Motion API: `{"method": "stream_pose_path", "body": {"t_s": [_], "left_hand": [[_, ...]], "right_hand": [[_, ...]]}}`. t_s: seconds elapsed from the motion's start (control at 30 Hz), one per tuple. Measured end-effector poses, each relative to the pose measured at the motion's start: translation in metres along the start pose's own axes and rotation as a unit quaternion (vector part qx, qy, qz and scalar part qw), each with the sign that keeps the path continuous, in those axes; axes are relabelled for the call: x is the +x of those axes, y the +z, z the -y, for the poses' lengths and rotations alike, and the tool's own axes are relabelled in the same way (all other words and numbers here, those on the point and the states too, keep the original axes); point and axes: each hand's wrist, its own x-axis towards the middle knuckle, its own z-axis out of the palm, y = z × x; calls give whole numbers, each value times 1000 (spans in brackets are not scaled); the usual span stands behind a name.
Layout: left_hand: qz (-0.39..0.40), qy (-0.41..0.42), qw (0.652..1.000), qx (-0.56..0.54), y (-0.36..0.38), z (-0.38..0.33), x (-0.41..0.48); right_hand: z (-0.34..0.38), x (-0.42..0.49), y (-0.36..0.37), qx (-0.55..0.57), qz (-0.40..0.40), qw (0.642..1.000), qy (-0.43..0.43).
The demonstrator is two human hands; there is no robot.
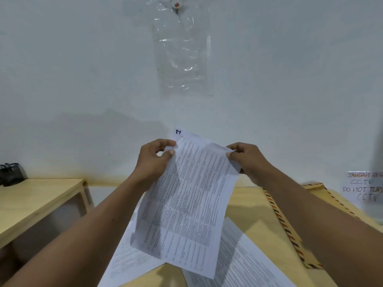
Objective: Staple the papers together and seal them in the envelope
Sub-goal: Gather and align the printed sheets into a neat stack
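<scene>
Pinching lifted papers (pixel 186 204) by top corners with left grip (pixel 154 160) and right grip (pixel 246 160), centre frame. Early, apparently: stapling, stuffing, sealing envelope (pixel 290 235) at right all ahead.

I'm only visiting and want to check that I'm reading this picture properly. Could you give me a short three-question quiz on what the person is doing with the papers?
1. True or false: the right hand is holding the envelope.
2. Multiple choice: where do the left hand and the right hand pinch the held sheets? A) at the top corners B) along the bottom edge C) in the middle
3. Fill in: more printed papers lie flat on the ____.

Key: 1 false, the envelope lies on the table; 2 A; 3 table.
</scene>
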Motion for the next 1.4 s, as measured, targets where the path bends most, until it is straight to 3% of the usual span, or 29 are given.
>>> {"method": "stream_pose_path", "body": {"t_s": [0.13,0.33,0.53,0.7,0.8,0.9,1.0,1.2,1.4], "left_hand": [[40,-34,998,29,12,18,-3],[-33,-71,997,-1,12,41,-4],[-20,-107,994,14,4,59,-9],[-25,-114,992,38,-2,76,-18],[-28,-105,993,49,-9,80,-27],[1,-100,993,63,-25,87,-36],[63,-128,987,67,-48,97,-50],[147,-212,966,33,-73,112,-81],[151,-224,962,31,-89,120,-85]], "right_hand": [[-24,-4,11,62,-42,997,14],[-43,-8,28,210,-63,969,118],[-51,-8,54,163,-87,970,160],[-52,-12,77,90,-75,986,115],[-56,-13,80,12,-48,995,89],[-60,-18,75,-67,49,993,87],[-67,-27,71,-96,161,976,114],[-80,-44,80,-136,277,938,160],[-87,-44,112,-207,255,943,45]]}}
